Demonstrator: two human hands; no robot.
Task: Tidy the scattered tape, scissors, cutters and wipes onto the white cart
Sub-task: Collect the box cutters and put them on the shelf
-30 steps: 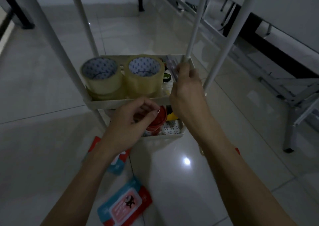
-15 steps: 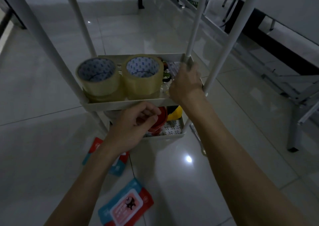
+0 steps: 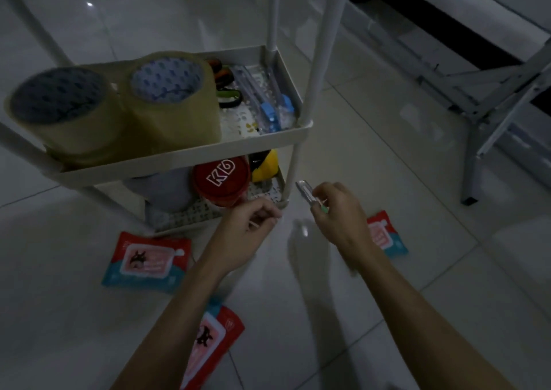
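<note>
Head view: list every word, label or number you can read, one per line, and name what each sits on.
"KB": white outline letters on the red lid on the cart's lower shelf.
Wipes packs on the floor, left, near and right: printed labels too blurred to read.
Tape roll cores: a repeated blue print, too small to read.
Nothing else legible.

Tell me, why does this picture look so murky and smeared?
Head view: the room is dim, so colours go grey; the left tape roll and left hand are motion-blurred; glare spots shine on the floor tiles; the wide lens bends the cart posts.
</note>
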